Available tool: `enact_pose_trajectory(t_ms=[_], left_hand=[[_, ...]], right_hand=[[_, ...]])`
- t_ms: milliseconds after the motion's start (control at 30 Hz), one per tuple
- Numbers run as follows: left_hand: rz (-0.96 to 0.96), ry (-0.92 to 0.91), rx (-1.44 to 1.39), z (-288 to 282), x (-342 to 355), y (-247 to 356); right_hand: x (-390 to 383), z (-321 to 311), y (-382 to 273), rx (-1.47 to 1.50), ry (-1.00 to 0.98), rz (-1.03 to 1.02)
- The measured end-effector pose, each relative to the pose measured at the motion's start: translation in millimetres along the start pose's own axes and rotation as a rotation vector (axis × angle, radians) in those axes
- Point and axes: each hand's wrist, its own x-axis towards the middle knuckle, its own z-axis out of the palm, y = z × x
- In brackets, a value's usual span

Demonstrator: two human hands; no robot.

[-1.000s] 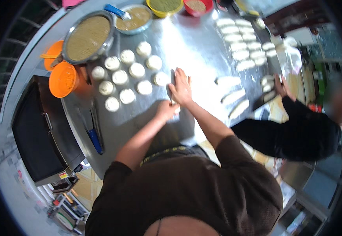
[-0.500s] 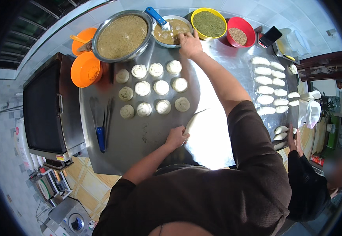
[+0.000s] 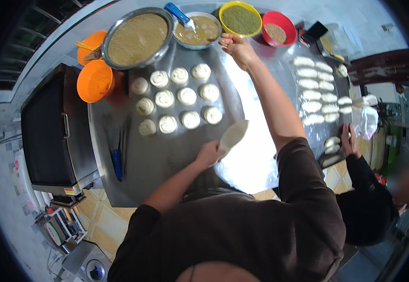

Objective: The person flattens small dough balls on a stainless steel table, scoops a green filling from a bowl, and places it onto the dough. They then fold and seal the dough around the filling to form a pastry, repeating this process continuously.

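Twelve round dough rolls (image 3: 186,96) in three rows on metal table (image 3: 152,155). Left hand (image 3: 209,154) closed on near end of thin dough sheet (image 3: 234,135), gripped end hidden by fingers; far edge borders white glare. Right hand (image 3: 239,50) just beside bowl (image 3: 195,46) of brown paste, fingers half curled; cannot tell whether fingertips pinch anything. Co-worker's hand (image 3: 350,141) near oval dough pieces (image 3: 331,149), lowest one dim.
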Motion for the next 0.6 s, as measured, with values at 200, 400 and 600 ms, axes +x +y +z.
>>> enact_pose_trajectory(t_ms=[200, 400, 600], left_hand=[[0.002, 0.024, -0.056, 10, 6, -22], [-0.014, 0.008, -0.017, 10, 2, -10], [0.014, 0.017, 0.088, 10, 9, -22]], right_hand=[[-215, -11, 73, -0.958, 0.19, 0.002], [-331, 50, 165, -1.585, 0.16, -0.296], [-326, 49, 173, -1.62, 0.209, -0.321]])
